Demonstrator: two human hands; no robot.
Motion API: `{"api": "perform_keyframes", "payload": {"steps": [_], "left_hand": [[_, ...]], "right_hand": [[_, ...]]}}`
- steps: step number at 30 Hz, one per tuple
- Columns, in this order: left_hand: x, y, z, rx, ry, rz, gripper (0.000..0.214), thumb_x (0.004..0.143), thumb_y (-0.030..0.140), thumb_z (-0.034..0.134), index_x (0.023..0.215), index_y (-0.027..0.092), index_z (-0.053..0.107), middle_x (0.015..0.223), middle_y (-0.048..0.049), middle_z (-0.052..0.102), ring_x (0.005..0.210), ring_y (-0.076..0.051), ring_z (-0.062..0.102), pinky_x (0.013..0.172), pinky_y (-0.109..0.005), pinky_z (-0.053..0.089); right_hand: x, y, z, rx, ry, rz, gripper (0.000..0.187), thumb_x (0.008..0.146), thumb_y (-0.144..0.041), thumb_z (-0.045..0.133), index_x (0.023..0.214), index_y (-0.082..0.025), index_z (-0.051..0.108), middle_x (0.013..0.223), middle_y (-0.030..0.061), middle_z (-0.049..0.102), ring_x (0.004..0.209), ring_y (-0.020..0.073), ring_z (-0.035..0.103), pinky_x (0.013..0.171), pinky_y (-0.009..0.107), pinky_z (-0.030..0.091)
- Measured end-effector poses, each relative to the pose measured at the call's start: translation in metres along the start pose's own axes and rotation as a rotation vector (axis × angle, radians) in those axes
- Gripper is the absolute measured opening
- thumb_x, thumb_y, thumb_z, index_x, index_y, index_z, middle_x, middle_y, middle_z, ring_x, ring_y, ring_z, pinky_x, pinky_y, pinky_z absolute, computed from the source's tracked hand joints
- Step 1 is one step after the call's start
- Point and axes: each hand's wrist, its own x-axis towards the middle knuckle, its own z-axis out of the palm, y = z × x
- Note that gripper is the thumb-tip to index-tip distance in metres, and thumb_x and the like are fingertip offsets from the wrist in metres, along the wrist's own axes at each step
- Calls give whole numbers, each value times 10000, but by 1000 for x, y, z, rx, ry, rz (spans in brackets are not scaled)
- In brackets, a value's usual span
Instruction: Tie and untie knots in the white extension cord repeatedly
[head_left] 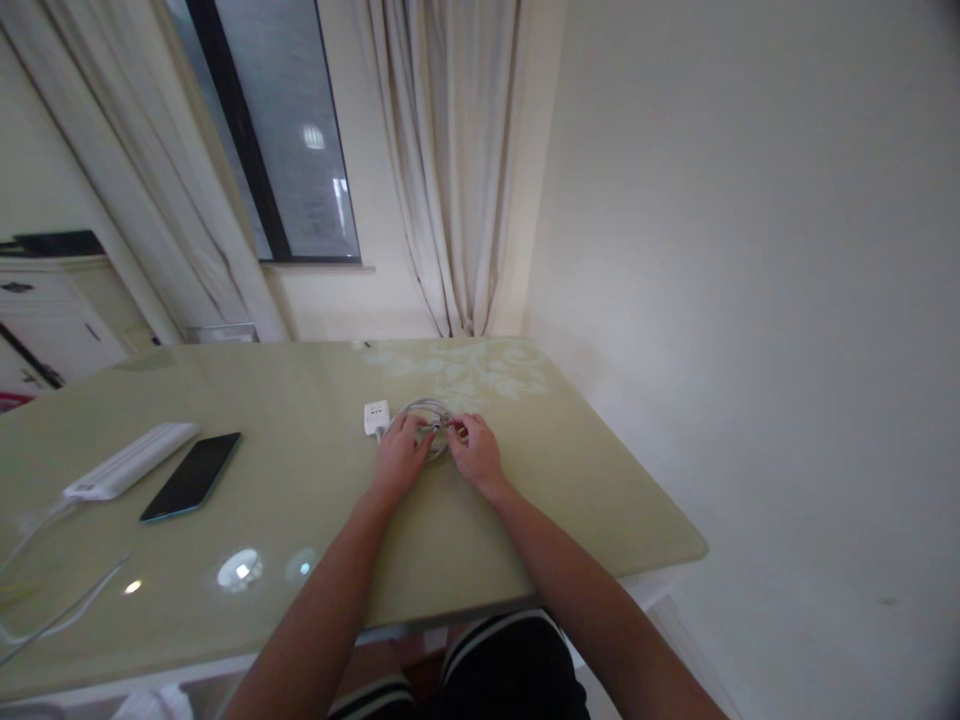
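A grey cable lies wound in a loose coil on the table. Its white socket block rests flat just left of the coil. My left hand is closed on the left side of the coil, fingers pinching the cable near its middle. From the right, my right hand pinches at the same bundled spot, its fingertips almost meeting those of the left. What exactly lies between the fingertips is too small to make out.
The table has a glossy pale green top, with a wall along its right side. A white power strip and a dark phone lie to the left. White cords trail at the near left. Curtains hang behind.
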Motion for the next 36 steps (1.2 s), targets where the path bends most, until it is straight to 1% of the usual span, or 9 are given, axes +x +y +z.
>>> {"api": "perform_keyframes", "payload": {"steps": [4, 8, 11, 14, 17, 23, 28, 31, 36], "left_hand": [[-1, 1, 0, 112, -144, 15, 237, 967, 359, 572, 1095, 212, 705, 993, -97, 745, 1022, -294, 666, 944, -422, 480], [-1, 6, -2, 149, -178, 22, 268, 989, 294, 509, 1160, 213, 699, 1089, -110, 751, 1120, -298, 648, 991, -431, 451], [0, 8, -4, 111, -187, -36, 310, 1028, 276, 409, 1184, 187, 661, 1162, -127, 726, 1111, -277, 659, 969, -399, 468], [-1, 9, -5, 70, -183, -99, 329, 1046, 288, 359, 1204, 188, 630, 1194, -133, 707, 1086, -271, 669, 925, -393, 490], [-1, 9, -6, 18, -159, -66, 313, 1046, 320, 377, 1145, 192, 645, 1146, -123, 720, 1053, -263, 676, 902, -378, 495], [-2, 9, -9, 3, -131, -76, 315, 1001, 456, 496, 1024, 213, 695, 947, -77, 750, 862, -233, 694, 754, -313, 476], [-2, 9, -10, 49, -104, -75, 304, 953, 476, 577, 978, 213, 727, 877, -62, 742, 820, -216, 680, 713, -290, 448], [-3, 10, -11, 63, -109, -63, 314, 948, 476, 575, 979, 213, 744, 849, -60, 740, 809, -205, 676, 716, -282, 442], [-4, 13, -13, 67, -81, -42, 326, 946, 470, 562, 970, 207, 753, 854, -60, 744, 776, -184, 661, 727, -280, 433]], "right_hand": [[0, 3, 2, -25, -8, 14, 200, 913, -202, 596, 1074, -198, 715, 1041, 64, 660, 852, 156, 628, 791, 268, 525], [0, 2, 1, -67, -20, 50, 242, 936, -211, 589, 1131, -186, 729, 1089, 80, 645, 899, 166, 630, 849, 281, 516], [0, 0, 0, -86, -26, 62, 267, 958, -228, 569, 1165, -191, 735, 1125, 88, 638, 932, 169, 631, 881, 286, 506], [-1, 0, 1, -104, -25, 53, 290, 959, -224, 562, 1191, -199, 734, 1121, 88, 644, 968, 178, 625, 912, 293, 496], [-1, 2, 2, -96, -8, 44, 304, 943, -209, 569, 1196, -201, 736, 1122, 89, 649, 986, 184, 622, 922, 291, 496], [0, 5, 4, -79, -7, 46, 326, 926, -196, 577, 1213, -190, 730, 1188, 102, 651, 1033, 198, 624, 969, 308, 497], [2, 9, 4, -113, -37, 50, 367, 906, -179, 610, 1258, -183, 717, 1215, 107, 648, 1130, 217, 599, 1048, 327, 454], [4, 11, 3, -127, -52, 52, 346, 920, -189, 606, 1244, -213, 726, 1209, 100, 656, 1138, 214, 595, 1036, 325, 450], [6, 10, 1, -168, -74, 63, 260, 941, -206, 605, 1144, -188, 767, 1079, 95, 688, 1028, 209, 619, 950, 307, 463]]}}
